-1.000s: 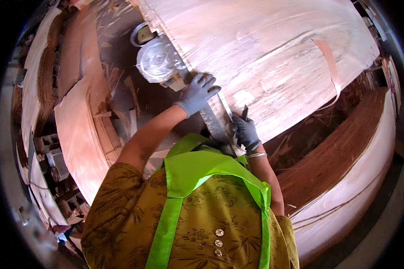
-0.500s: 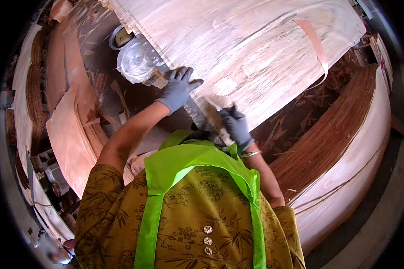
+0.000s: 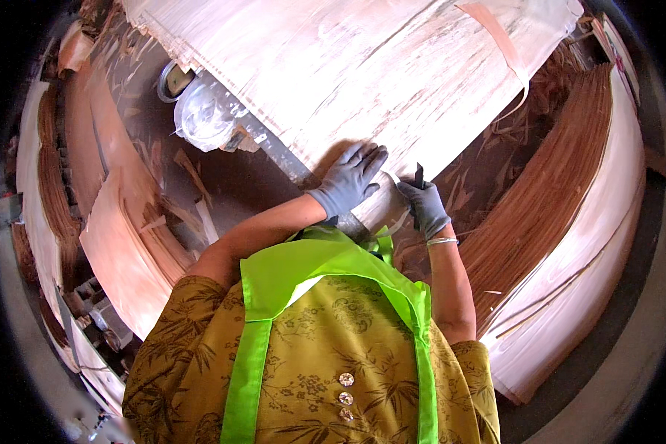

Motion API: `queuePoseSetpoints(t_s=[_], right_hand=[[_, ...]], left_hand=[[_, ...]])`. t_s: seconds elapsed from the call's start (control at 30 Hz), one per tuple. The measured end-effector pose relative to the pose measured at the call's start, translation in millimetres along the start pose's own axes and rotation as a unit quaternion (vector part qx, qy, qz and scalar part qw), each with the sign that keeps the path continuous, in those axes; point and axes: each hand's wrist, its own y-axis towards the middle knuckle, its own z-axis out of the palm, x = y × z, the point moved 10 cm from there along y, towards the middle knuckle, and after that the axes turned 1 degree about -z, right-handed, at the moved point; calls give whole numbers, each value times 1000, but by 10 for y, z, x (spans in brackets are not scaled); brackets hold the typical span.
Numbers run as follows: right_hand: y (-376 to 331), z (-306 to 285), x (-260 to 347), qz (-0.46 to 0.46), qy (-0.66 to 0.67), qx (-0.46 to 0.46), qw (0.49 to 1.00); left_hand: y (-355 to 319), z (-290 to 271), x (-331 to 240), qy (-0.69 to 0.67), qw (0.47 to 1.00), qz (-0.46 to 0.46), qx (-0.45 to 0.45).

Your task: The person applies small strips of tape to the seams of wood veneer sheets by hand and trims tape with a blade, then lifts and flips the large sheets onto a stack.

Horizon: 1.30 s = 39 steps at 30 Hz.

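My left hand (image 3: 350, 180), in a grey glove, lies flat on the near corner of a pale wood veneer sheet (image 3: 333, 81), fingers stretched out. Just to its right, my right hand (image 3: 427, 210), also gloved, is closed around a black-handled knife (image 3: 419, 176). The handle's end sticks up above the fist; the blade cannot be made out clearly. Between the two hands, a thin pale sliver shows at the sheet's edge. A grey metal strip (image 3: 285, 160) runs under the sheet's left edge toward my body.
A tall veneer stack (image 3: 547, 192) curves along the right, another pile (image 3: 122, 244) stands at left. Beyond the metal strip are a clear plastic-wrapped container (image 3: 203, 115) and a round tub (image 3: 176, 80). A loose veneer strip (image 3: 499, 33) lies on the sheet; scraps litter the floor.
My left hand has moved right and nearer, from the sheet's left edge onto its corner. My right hand has shifted right with the knife, its black end now pointing up.
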Motion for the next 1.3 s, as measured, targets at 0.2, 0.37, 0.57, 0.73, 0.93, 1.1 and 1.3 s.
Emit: queuePoseSetpoints(t_s=[0.2,0.37,0.57,0.73,0.93,1.1,1.3], right_hand=[[131,-97,-133,-38,-39,-21,998],[74,-109,-88,-15,-36,-27,999],[124,-131,-128,-10,-38,-32,999],[146,-118,-154,-24,-1,-32,999],[-66,-119,-198,27,-20,-10,999],[-289,71,-694,16,-21,-26,999],[-195,145,-141,-46,66,40,996]], left_hand=[[-42,-21,-35,6,1000,2,0],[-63,-21,-7,25,999,-9,18],[-89,34,-195,50,997,39,45],[-68,183,-289,76,993,67,56],[-17,224,-293,92,991,49,86],[52,250,-301,125,988,48,70],[157,-80,-71,-33,986,-17,165]])
